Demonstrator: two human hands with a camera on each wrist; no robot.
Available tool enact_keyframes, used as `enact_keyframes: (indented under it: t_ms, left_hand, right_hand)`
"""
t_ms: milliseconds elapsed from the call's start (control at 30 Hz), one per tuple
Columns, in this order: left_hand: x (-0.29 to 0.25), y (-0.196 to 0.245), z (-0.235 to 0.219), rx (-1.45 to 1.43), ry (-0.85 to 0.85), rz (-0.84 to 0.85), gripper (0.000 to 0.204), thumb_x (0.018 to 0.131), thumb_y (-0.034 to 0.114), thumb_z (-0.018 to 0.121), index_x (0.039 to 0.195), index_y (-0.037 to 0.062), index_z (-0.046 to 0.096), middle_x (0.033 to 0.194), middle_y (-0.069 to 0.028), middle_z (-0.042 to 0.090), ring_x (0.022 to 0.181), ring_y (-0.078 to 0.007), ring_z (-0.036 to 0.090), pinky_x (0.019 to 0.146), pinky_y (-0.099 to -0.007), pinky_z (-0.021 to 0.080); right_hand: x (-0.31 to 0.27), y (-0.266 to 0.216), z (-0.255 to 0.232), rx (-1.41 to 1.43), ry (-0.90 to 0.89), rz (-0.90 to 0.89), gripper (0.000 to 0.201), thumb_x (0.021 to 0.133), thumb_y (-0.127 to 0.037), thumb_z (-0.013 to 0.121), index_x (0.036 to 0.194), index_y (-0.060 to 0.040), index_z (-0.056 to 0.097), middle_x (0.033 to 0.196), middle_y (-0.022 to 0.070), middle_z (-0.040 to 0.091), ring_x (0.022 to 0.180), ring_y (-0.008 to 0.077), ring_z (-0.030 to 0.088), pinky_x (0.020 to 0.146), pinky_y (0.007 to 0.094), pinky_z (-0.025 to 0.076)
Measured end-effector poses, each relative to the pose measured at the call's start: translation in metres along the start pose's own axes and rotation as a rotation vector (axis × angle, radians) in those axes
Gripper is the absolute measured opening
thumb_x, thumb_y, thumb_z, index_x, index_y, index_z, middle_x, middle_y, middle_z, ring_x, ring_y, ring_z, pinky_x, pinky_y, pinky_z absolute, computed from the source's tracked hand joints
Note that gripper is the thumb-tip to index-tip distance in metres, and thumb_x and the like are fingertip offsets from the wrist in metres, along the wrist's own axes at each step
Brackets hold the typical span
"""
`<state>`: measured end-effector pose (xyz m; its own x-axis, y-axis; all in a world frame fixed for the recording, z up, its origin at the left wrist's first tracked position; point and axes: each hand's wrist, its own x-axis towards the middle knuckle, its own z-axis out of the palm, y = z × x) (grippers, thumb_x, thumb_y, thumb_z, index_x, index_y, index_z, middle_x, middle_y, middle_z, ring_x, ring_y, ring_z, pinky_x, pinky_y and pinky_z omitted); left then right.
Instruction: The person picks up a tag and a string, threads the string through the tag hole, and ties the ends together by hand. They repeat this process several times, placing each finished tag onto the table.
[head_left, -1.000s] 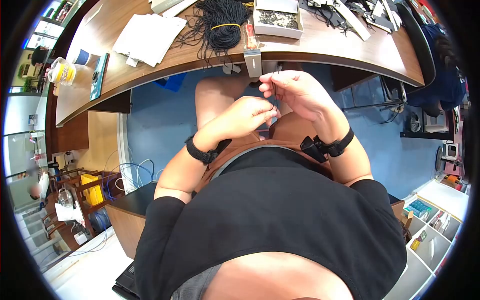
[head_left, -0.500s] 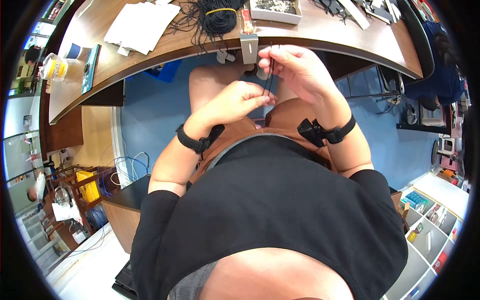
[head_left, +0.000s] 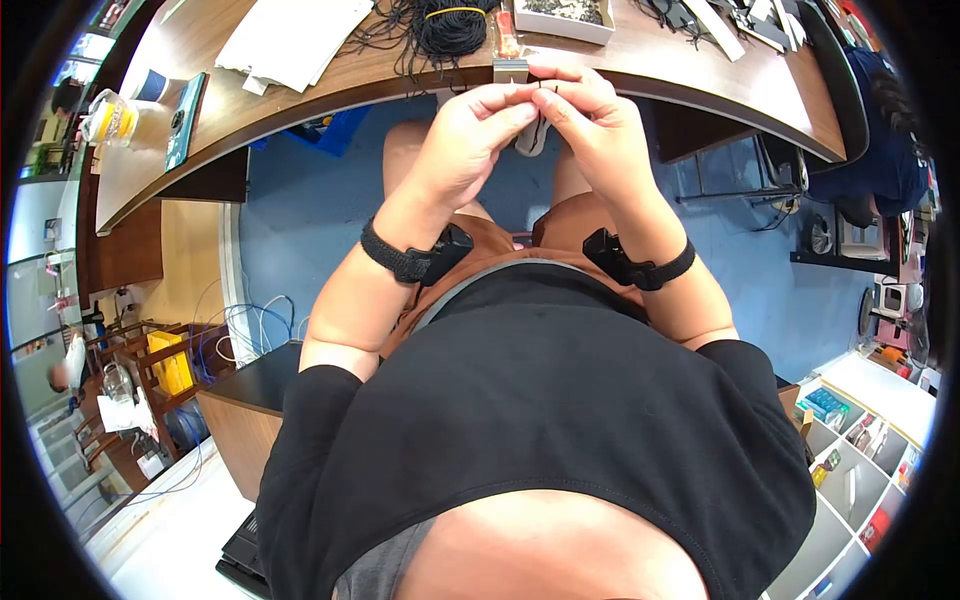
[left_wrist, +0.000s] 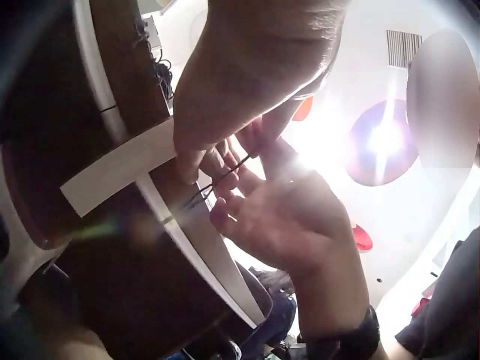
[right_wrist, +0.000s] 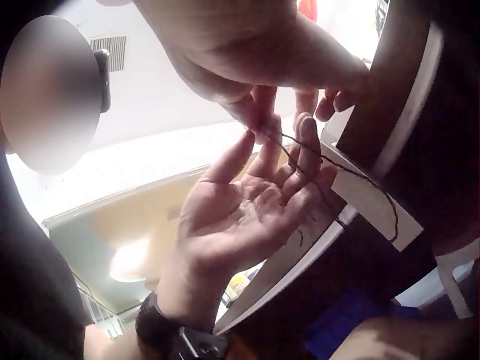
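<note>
A thin black cord [right_wrist: 375, 184] runs between my two hands, its strands hanging down in a loop in the right wrist view. My left hand [head_left: 462, 145] pinches it between thumb and fingertip. Thumb and index finger of my right hand [head_left: 606, 125] pinch the cord too, right up against the left fingertips. Both hands are raised just short of the desk edge, over the lap. In the left wrist view, strands of cord [left_wrist: 238, 165] cross in front of the right hand's fingers. The exact pinch points are partly hidden by the fingers.
On the desk [head_left: 660, 75] lie a banded bundle of black cords [head_left: 455, 35], white paper sheets [head_left: 290, 40], a box of small pieces [head_left: 565, 20] and a phone [head_left: 185, 120]. A plastic cup [head_left: 110, 120] stands at the left. Someone in dark clothing [head_left: 870, 150] is at the right.
My left hand has moved up and forward to meet the right one. Earlier the hands were apart with the cord stretched between them; now their fingertips are together.
</note>
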<state>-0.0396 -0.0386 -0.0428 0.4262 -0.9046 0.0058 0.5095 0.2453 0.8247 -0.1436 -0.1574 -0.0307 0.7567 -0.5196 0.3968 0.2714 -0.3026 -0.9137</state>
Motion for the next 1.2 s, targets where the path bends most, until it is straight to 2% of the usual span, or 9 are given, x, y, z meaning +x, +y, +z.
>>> enact_keyframes:
  t_ms: [167, 200, 300, 333, 600, 733, 900, 1100, 1200]
  left_hand:
    - [-0.007, -0.007, 0.008, -0.142, -0.045, -0.015, 0.020, 0.092, 0.010, 0.056, 0.108, -0.0006, 0.060, 0.102, -0.0085, 0.063, 0.090, -0.0153, 0.061, 0.084, -0.0301, 0.049]
    - [-0.009, -0.005, 0.010, -0.097, 0.009, -0.063, 0.019, 0.092, 0.013, 0.056, 0.105, 0.0005, 0.061, 0.094, -0.0059, 0.063, 0.077, -0.0114, 0.059, 0.069, -0.0250, 0.049]
    - [-0.010, -0.005, -0.001, -0.092, -0.053, -0.113, 0.016, 0.092, 0.013, 0.057, 0.101, 0.0013, 0.062, 0.084, -0.0028, 0.060, 0.065, -0.0058, 0.050, 0.054, -0.0188, 0.041]
    - [-0.009, -0.005, 0.005, -0.083, 0.027, -0.100, 0.013, 0.091, 0.013, 0.059, 0.097, 0.0016, 0.063, 0.078, -0.0011, 0.057, 0.057, -0.0034, 0.042, 0.046, -0.0169, 0.032]
    - [-0.015, -0.010, 0.008, 0.200, 0.213, -0.029, 0.010, 0.085, 0.007, 0.064, 0.090, 0.0003, 0.068, 0.070, 0.0035, 0.058, 0.058, 0.0010, 0.041, 0.048, -0.0159, 0.029]
    - [-0.014, -0.017, 0.006, 0.398, 0.209, 0.158, 0.012, 0.086, 0.011, 0.063, 0.087, -0.0001, 0.068, 0.065, 0.0061, 0.052, 0.054, -0.0009, 0.038, 0.047, -0.0169, 0.026]
    - [-0.013, -0.014, 0.001, 0.337, 0.275, 0.144, 0.012, 0.086, 0.009, 0.063, 0.090, -0.0005, 0.068, 0.066, 0.0059, 0.052, 0.053, -0.0005, 0.036, 0.047, -0.0171, 0.027]
    - [-0.008, -0.022, -0.002, 0.394, 0.282, 0.199, 0.010, 0.087, 0.008, 0.062, 0.089, -0.0002, 0.068, 0.068, 0.0056, 0.052, 0.056, -0.0006, 0.038, 0.048, -0.0171, 0.029]
    - [-0.009, -0.014, -0.002, 0.321, 0.301, 0.134, 0.009, 0.086, 0.005, 0.061, 0.087, -0.0028, 0.066, 0.075, 0.0003, 0.061, 0.067, -0.0024, 0.050, 0.059, -0.0176, 0.039]
  right_hand:
    - [-0.010, -0.005, 0.003, 0.234, -0.047, 0.287, 0.015, 0.087, -0.007, 0.061, 0.098, 0.0006, 0.069, 0.114, 0.0081, 0.059, 0.099, 0.0143, 0.056, 0.085, 0.0261, 0.045]
    - [-0.010, -0.011, 0.003, 0.162, -0.039, 0.303, 0.015, 0.087, -0.006, 0.060, 0.097, 0.0013, 0.069, 0.111, 0.0084, 0.060, 0.097, 0.0147, 0.058, 0.083, 0.0254, 0.046]
    - [-0.010, 0.003, 0.004, 0.072, -0.061, 0.056, 0.015, 0.088, -0.007, 0.059, 0.096, 0.0017, 0.069, 0.109, 0.0091, 0.060, 0.091, 0.0132, 0.058, 0.079, 0.0241, 0.047]
    - [-0.010, 0.003, 0.006, 0.168, -0.016, 0.076, 0.013, 0.085, -0.006, 0.063, 0.094, 0.0014, 0.069, 0.095, 0.0065, 0.065, 0.081, 0.0110, 0.059, 0.075, 0.0231, 0.048]
    - [-0.014, -0.004, -0.004, 0.420, -0.090, 0.493, 0.021, 0.089, -0.013, 0.059, 0.099, 0.0039, 0.067, 0.094, 0.0076, 0.066, 0.087, 0.0133, 0.060, 0.083, 0.0267, 0.046]
    - [-0.016, 0.008, -0.007, 0.447, -0.052, 0.493, 0.020, 0.089, -0.013, 0.059, 0.098, 0.0025, 0.067, 0.092, 0.0067, 0.067, 0.083, 0.0117, 0.058, 0.079, 0.0261, 0.046]
    - [-0.008, 0.009, -0.015, 0.232, 0.149, 0.305, 0.020, 0.092, -0.016, 0.057, 0.094, 0.0003, 0.067, 0.091, 0.0054, 0.067, 0.080, 0.0091, 0.057, 0.075, 0.0239, 0.046]
    - [-0.008, 0.006, -0.003, 0.190, -0.016, 0.387, 0.009, 0.084, -0.006, 0.066, 0.092, -0.0006, 0.065, 0.081, -0.0004, 0.063, 0.071, 0.0030, 0.053, 0.065, 0.0183, 0.044]
    - [-0.003, 0.008, -0.004, 0.091, -0.033, 0.364, 0.006, 0.085, -0.006, 0.065, 0.088, -0.0008, 0.065, 0.079, -0.0011, 0.063, 0.069, 0.0028, 0.052, 0.062, 0.0184, 0.044]
